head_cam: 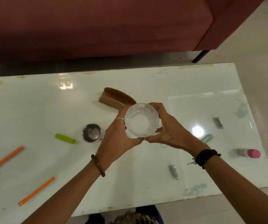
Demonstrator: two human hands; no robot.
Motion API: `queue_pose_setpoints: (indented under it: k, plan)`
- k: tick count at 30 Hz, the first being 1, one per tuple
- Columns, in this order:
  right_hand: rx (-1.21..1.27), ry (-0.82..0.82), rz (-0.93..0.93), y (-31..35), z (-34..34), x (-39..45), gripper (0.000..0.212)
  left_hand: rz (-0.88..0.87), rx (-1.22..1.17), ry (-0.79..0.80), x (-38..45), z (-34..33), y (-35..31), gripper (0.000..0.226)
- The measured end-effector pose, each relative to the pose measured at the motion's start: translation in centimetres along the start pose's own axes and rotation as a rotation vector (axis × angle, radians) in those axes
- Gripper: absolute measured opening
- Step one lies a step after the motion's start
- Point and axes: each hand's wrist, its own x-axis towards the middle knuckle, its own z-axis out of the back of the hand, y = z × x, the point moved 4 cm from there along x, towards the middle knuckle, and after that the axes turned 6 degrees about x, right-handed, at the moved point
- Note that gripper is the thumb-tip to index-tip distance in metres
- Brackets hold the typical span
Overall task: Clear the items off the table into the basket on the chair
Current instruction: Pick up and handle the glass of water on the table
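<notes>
1. Leftmost on the white table point(33, 110), far left of the clear glass tumbler point(141, 120), lie two orange strips point(5, 158) point(36, 191), both slanting up to the right.
2. Nearer the tumbler, still to its left, a green clip point(65, 139) lies flat, and just right of it stands a small steel cup point(91, 132).
3. Behind the tumbler, up and to its left, a brown curved holder point(117, 98) rests on the tabletop.
4. At centre, the left hand point(118, 136) and right hand point(167, 130) wrap the tumbler from either side, fingers closed around its wall, holding it above the table.
5. Right of the tumbler lie a white tube point(175, 172), a pale green tube point(207, 138), a small silver piece point(219, 122) and, farthest out, a pink-capped bottle point(249, 153).
6. No basket or chair is in view.
</notes>
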Motion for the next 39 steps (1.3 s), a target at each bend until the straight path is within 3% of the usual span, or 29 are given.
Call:
queue_pose_setpoints:
  k: [6,12,31,39]
  plan:
    - [-0.076,-0.034,-0.028,-3.5,7.3,1.6,0.083,0.017,-0.051,0.025,5.8,-6.8,-1.2,0.082]
    - [-0.055,-0.068,-0.047,-7.2,10.3,4.1,0.083,0.042,-0.034,0.061,9.9,-10.3,-1.1,0.090]
    - [0.053,-0.104,-0.065,-9.7,11.0,7.1,0.080,0.153,-0.054,0.063,13.0,-11.7,-0.4,0.087]
    - [0.175,-0.159,-0.133,-9.5,9.7,6.0,0.091,0.169,-0.121,0.058,12.2,-11.7,-1.7,0.085]
